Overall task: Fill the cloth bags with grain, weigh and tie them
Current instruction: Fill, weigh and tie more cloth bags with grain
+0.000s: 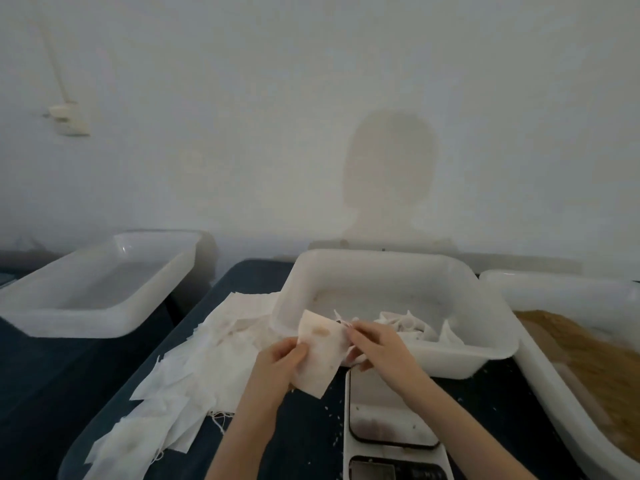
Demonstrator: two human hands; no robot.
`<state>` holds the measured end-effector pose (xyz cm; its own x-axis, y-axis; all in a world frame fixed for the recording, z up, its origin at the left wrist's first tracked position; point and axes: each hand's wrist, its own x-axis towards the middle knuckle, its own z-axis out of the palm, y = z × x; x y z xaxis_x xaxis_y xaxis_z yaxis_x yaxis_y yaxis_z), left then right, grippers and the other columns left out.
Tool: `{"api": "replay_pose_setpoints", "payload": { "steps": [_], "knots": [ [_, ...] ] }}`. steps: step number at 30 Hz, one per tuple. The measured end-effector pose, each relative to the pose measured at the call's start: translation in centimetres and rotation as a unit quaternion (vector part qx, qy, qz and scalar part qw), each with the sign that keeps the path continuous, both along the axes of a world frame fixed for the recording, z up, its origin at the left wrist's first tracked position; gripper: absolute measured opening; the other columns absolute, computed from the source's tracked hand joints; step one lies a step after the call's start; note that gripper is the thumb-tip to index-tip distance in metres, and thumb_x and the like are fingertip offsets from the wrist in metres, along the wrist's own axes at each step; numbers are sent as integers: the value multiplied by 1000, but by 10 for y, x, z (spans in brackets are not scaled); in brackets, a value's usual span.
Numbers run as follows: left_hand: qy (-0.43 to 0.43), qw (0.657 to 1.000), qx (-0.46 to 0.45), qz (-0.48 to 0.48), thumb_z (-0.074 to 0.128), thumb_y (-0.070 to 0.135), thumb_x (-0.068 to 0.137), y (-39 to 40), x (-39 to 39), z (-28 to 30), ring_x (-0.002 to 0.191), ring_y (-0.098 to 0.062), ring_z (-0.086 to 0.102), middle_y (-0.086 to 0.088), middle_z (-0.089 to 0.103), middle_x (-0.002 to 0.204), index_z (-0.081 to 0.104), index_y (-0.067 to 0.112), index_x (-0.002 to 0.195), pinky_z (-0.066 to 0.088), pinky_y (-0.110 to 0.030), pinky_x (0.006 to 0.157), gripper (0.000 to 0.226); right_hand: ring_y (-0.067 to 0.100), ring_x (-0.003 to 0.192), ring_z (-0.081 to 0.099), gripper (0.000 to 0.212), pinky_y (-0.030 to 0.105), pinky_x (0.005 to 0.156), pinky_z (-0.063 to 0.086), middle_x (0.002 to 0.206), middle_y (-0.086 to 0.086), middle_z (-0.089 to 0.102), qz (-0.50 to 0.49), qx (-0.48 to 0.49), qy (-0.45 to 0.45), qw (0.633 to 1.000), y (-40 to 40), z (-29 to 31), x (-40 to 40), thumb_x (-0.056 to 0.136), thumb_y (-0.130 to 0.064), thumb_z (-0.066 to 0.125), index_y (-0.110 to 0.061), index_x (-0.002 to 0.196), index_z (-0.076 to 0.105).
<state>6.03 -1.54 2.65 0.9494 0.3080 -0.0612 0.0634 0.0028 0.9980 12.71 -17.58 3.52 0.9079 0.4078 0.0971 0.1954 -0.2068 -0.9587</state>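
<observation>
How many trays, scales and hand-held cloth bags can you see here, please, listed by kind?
White plastic trays: 3 (left tray, middle tray, grain tray)
Scale: 1
Cloth bag held by left hand and right hand: 1
Total: 5

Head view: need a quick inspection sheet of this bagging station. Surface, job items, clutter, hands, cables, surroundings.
Surface: dark blue table, scattered grains beside the scale.
Job's things: cloth bag held above the table, with a brownish stain; pile of flat bags on the left; scale with bare platform; middle tray holds crumpled cloth pieces; right tray holds brown grain; far-left tray looks empty.
Clutter: loose threads at the pile's edge.
Grippers: left hand grips the bag's left edge; right hand pinches its right edge.
Cables: nothing seen.
Surroundings: white wall, person's shadow, wall fixture upper left.
</observation>
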Motion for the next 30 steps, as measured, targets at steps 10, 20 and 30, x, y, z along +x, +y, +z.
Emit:
{"api": "replay_pose_setpoints", "payload": {
  "steps": [10,20,30],
  "knots": [
    [-27,991,113,-65,54,23,94,-28,15,-2,89,-4,65,12,71,96,66,30,104,50,-20,74,17,9,61,67,22,17,55,50,73,-6,72,-56,27,52,997,-41,6,13,93,-31,59,-23,78,73],
    [-192,873,448,26,70,20,80,-59,31,7,95,-3,55,17,61,106,59,32,112,38,-15,79,35,3,53,63,16,11,47,41,59,-11,68,-45,-51,17,997,-71,3,17,82,-18,74,-20,66,70],
    [-296,707,639,-65,87,40,55,-83,35,4,85,-8,63,18,67,90,71,34,84,51,-26,71,34,-2,50,53,29,14,54,46,50,-13,56,-57,-33,10,998,-95,-11,12,86,-24,70,-19,60,56]
  ]
}}
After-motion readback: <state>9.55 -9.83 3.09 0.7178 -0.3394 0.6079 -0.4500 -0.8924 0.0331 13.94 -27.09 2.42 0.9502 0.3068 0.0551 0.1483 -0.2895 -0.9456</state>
